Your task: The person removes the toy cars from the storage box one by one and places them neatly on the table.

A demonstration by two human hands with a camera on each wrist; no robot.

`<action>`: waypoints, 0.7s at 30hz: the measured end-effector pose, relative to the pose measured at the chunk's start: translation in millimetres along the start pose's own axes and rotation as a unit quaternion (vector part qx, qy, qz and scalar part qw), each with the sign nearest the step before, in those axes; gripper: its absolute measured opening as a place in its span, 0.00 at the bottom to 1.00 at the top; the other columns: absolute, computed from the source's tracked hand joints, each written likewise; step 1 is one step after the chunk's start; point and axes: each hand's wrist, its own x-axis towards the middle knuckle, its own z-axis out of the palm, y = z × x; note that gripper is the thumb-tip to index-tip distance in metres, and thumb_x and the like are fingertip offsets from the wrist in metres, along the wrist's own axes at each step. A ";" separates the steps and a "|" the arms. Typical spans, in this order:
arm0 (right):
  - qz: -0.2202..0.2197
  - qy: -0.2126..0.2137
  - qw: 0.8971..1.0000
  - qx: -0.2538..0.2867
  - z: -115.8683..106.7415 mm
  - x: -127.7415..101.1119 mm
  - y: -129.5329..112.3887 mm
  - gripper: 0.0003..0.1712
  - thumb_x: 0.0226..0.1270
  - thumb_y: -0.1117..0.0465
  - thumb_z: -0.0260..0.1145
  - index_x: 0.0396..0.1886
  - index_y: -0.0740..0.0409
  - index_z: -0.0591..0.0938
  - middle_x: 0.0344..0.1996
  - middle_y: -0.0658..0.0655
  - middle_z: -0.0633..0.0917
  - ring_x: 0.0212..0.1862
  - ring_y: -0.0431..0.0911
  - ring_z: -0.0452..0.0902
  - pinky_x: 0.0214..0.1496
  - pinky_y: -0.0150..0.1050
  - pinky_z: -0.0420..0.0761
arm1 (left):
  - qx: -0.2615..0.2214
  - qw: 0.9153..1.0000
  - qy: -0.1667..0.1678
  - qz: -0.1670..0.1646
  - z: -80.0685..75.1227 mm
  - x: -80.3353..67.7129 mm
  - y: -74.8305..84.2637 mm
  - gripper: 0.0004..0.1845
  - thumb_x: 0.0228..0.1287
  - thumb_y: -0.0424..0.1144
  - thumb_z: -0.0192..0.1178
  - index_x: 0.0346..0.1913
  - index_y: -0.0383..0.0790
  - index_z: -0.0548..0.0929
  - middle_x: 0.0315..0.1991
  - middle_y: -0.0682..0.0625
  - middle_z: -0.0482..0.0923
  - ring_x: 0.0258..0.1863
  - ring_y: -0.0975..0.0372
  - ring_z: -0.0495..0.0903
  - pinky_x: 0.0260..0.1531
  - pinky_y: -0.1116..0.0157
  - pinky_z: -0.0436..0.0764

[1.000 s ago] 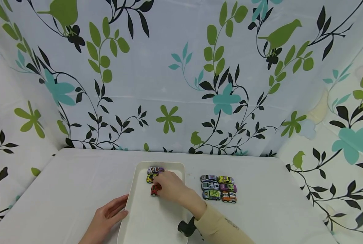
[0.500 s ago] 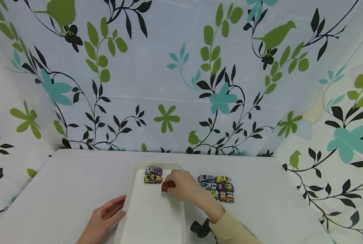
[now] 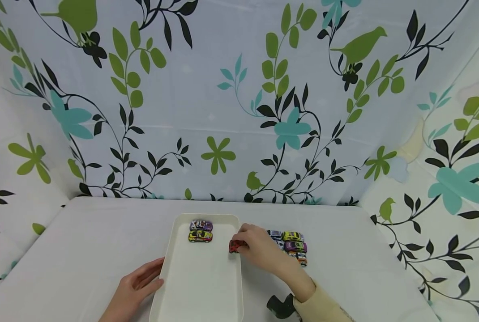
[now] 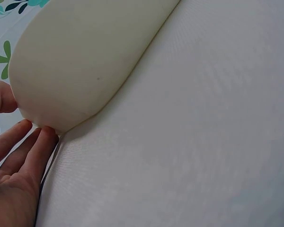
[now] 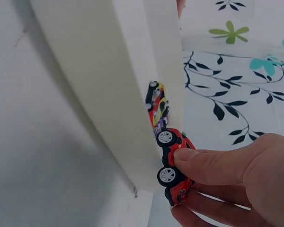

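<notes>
Red toy car [image 3: 234, 246] sits pinched in the grip of the right hand [image 3: 259, 250], thumb on one side and fingers curled under the other, right at the right rim of the white tray [image 3: 199, 286]; the right wrist view shows its wheels [image 5: 166, 137] turned toward the tray's outer wall with the thumb [image 5: 208, 165] pressed across its side, so the car is carried rather than rolling (whether it touches the rim I cannot tell). That sideways pinch suits so small a body, leaving the wheels free. Inside the tray, at its far end, a purple car [image 3: 201, 225] and a yellow car [image 3: 200, 236] lie side by side, close together, lined up crosswise. Just right of the tray on the worktop [image 3: 102, 241] stands a tight block of further toy cars [image 3: 293, 247], partly hidden behind the right hand, which is between tray and block. The left hand [image 3: 134, 288] lies at the tray's near-left edge with fingers straight and relaxed, their tips touching the tray's wall, as the left wrist view shows with the fingertips [image 4: 42, 137] against the rounded corner; that contact looks like a steadying hold so the light tray does not slide. A leaf-and-bird patterned cloth [image 3: 239, 98] hangs behind and at both sides of the worktop.
</notes>
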 end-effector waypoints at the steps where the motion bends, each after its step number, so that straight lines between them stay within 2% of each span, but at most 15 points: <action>1: 0.000 0.002 1.000 -0.001 -0.1 -2.2 2.1 0.10 0.65 0.69 0.69 0.44 0.59 0.89 0.38 0.52 0.83 0.36 0.40 0.75 0.38 0.30 0.79 | -0.001 1.000 0.001 -0.001 0.0 0.0 0.5 0.33 0.66 0.41 0.67 0.71 0.37 0.70 0.69 0.39 0.71 0.66 0.53 0.75 0.54 0.67 0.82; 7: -0.012 0.024 1.000 -0.007 -2.3 -16.0 14.8 0.11 0.63 0.71 0.69 0.44 0.58 0.89 0.39 0.51 0.84 0.42 0.43 0.79 0.44 0.36 0.83 | -0.003 1.000 -0.001 0.000 0.0 0.3 1.2 0.33 0.66 0.41 0.67 0.71 0.37 0.71 0.69 0.40 0.71 0.63 0.59 0.77 0.52 0.72 0.81; 15: 0.001 0.061 0.998 -0.002 -8.8 -32.9 33.9 0.14 0.60 0.72 0.72 0.46 0.61 0.88 0.41 0.53 0.84 0.44 0.46 0.81 0.45 0.37 0.84 | 0.004 1.000 -0.001 -0.004 -0.6 1.9 1.1 0.33 0.66 0.41 0.67 0.72 0.36 0.70 0.69 0.39 0.71 0.65 0.56 0.76 0.54 0.68 0.82; 21: 0.013 0.071 0.997 0.002 -12.5 -41.1 48.2 0.15 0.58 0.72 0.73 0.46 0.61 0.88 0.43 0.54 0.85 0.47 0.48 0.82 0.47 0.40 0.85 | 0.007 1.000 -0.005 0.000 -1.2 2.7 0.7 0.33 0.67 0.41 0.66 0.72 0.35 0.69 0.70 0.38 0.70 0.66 0.53 0.74 0.54 0.68 0.82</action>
